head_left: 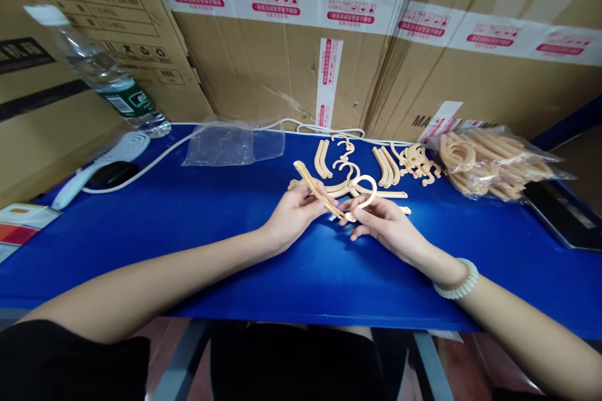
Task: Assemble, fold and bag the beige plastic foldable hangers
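Observation:
Between the fingers of my left hand is a beige plastic hanger arm, slanting down to the right. My right hand pinches a beige hanger hook, its loop standing up above the fingers. The lower ends of the arm and hook meet between my hands; whether they are joined, I cannot tell. Just beyond the hands lie more hanger arms, some partly hidden behind my fingers. Several loose hooks lie among them, and a heap of small hooks sits further right.
Clear bags of beige hanger parts lie at the right, beside a dark tablet-like device. An empty plastic bag, water bottle, hairbrush and white cable are left. Cardboard boxes wall the blue table's back.

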Action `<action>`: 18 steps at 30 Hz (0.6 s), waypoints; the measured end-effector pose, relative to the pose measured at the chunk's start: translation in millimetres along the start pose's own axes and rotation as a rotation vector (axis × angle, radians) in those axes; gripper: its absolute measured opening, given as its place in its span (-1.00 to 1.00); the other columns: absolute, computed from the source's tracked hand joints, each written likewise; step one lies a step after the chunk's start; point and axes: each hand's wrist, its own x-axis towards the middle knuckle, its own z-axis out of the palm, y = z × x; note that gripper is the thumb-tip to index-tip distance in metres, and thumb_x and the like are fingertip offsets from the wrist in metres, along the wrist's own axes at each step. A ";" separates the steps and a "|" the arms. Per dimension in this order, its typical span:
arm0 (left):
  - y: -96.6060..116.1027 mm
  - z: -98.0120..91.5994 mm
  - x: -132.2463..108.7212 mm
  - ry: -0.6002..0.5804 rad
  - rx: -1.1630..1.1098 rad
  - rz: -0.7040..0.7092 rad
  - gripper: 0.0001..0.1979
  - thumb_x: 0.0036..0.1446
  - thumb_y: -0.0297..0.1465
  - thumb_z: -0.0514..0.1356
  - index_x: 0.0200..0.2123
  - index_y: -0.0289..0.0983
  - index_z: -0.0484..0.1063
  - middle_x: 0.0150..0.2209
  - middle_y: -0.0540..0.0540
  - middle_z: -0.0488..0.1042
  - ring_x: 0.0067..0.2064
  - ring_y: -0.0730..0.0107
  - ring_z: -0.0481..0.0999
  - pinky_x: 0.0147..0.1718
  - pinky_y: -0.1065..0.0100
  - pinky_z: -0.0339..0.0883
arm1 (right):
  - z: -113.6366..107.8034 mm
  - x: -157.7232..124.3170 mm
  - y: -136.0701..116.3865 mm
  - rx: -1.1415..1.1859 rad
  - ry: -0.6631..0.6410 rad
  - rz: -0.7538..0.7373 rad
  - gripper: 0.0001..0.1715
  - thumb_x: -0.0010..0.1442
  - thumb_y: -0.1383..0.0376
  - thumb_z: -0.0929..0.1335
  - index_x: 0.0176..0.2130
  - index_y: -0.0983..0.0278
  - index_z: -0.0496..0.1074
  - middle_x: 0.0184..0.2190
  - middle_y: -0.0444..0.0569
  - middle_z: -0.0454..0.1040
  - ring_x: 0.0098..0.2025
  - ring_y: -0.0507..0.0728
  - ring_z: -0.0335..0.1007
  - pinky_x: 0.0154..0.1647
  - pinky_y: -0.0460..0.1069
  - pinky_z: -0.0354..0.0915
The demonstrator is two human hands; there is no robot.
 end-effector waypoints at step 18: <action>3.3 4.4 -9.1 0.072 0.295 0.146 -0.74 0.07 -0.35 0.39 -0.38 -0.23 0.32 -0.31 -0.02 0.53 -0.18 0.27 0.64 -0.07 0.19 0.52 | -6.6 4.0 -0.5 0.082 -0.052 0.074 -0.72 0.14 0.22 0.53 -0.24 0.29 0.44 -0.19 -0.01 0.59 -0.24 0.09 0.62 -0.24 -0.05 0.57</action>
